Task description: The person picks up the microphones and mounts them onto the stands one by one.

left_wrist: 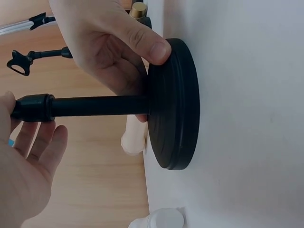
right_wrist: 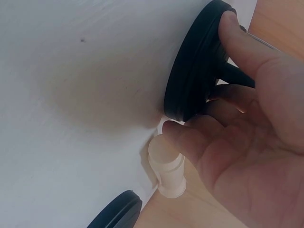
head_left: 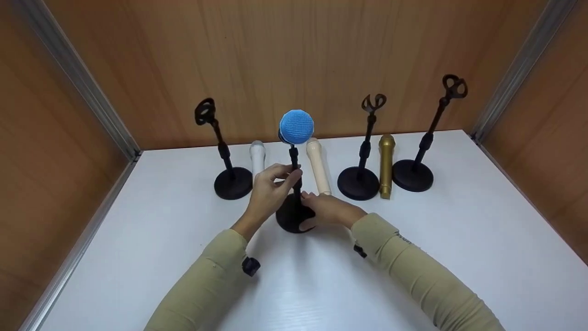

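Note:
In the head view, a blue microphone [head_left: 296, 127] sits head up at the top of a black desk stand [left_wrist: 99, 106]. My left hand [head_left: 272, 187] pinches the stand's pole around its collar, below the microphone. Lower down, my right hand [head_left: 331, 210] grips the round base [left_wrist: 183, 104], thumb on its rim [right_wrist: 202, 57] and fingers near the foot of the pole. Whether the base touches the table cannot be told. Just behind the right hand lies a cream microphone [head_left: 318, 165], and a white microphone [head_left: 258, 156] lies beyond the left hand.
One black stand [head_left: 233, 183] with a bare clip is at the left. Two more, a nearer stand [head_left: 358, 183] and a far-right stand [head_left: 413, 175], flank a gold microphone [head_left: 386, 165]. Wooden panels [head_left: 294, 59] enclose the white table [head_left: 151, 239] at back and sides.

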`<state>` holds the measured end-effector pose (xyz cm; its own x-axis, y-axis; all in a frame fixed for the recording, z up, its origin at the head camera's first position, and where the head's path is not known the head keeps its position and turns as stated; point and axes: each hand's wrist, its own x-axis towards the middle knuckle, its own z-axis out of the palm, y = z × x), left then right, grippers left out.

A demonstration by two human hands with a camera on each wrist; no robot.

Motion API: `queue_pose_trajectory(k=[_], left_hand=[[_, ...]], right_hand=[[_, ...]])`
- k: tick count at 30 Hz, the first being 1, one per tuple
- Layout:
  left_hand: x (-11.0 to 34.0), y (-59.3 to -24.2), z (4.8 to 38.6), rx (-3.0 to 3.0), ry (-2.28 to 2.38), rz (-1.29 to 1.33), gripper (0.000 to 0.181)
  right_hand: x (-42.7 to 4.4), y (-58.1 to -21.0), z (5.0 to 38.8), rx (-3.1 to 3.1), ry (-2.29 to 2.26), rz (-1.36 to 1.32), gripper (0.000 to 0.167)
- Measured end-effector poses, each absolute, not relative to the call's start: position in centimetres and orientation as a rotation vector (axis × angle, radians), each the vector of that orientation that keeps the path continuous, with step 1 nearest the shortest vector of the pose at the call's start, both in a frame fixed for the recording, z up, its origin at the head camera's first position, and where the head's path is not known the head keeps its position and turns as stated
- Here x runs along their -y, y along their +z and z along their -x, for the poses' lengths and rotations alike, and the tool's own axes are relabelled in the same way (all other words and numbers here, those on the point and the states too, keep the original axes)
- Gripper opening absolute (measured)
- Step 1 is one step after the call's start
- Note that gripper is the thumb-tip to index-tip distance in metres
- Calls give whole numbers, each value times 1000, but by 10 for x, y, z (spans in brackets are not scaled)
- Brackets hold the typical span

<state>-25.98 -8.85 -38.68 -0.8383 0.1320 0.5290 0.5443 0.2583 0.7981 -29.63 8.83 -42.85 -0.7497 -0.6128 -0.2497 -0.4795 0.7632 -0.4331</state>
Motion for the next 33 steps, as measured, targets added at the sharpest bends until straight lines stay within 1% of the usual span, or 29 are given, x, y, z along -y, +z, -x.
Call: queue_pose_trajectory(k=[21, 29, 33], left_hand=[[85, -386, 258, 2181, -1589, 565, 16], [85, -385, 257, 2176, -1564, 604, 14], [87, -393, 263, 2192, -1563, 621, 18]], right_hand=[[-87, -428, 297, -2574, -485, 785, 87], [-88, -426, 296, -2590, -462, 808, 87], [-88, -427, 296, -2593, -458, 825, 86]])
